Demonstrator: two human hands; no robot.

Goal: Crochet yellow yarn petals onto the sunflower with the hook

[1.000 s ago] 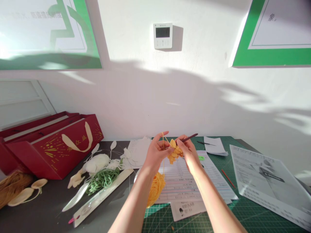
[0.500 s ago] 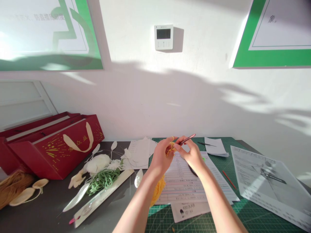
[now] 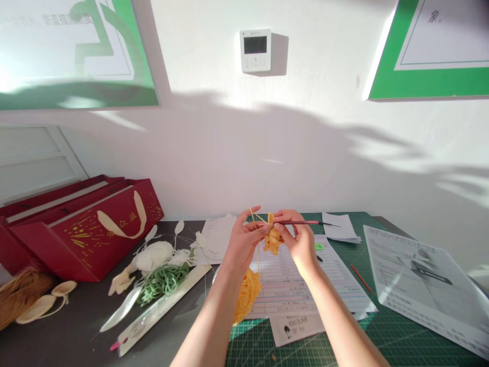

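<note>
My left hand (image 3: 243,242) pinches a ruffled yellow crocheted piece (image 3: 272,236), with a strand of yellow yarn (image 3: 257,252) looped over its raised fingers. My right hand (image 3: 300,238) grips a slim dark crochet hook (image 3: 300,222), held level, at the piece's right side. The strand hangs down to a yellow yarn ball (image 3: 247,295), which lies below my left wrist on a printed form (image 3: 301,285). The hook's tip is hidden among my fingers.
A red gift box (image 3: 87,234) with a cream ribbon handle stands at left. Cream fabric pieces and a green yarn coil (image 3: 162,284) lie on the dark table (image 3: 76,306). Papers and a red pencil (image 3: 361,279) lie on a green cutting mat (image 3: 393,331).
My hands have moved slightly apart, uncovering more of the yellow piece. The hook has swung from slanting upward to nearly level.
</note>
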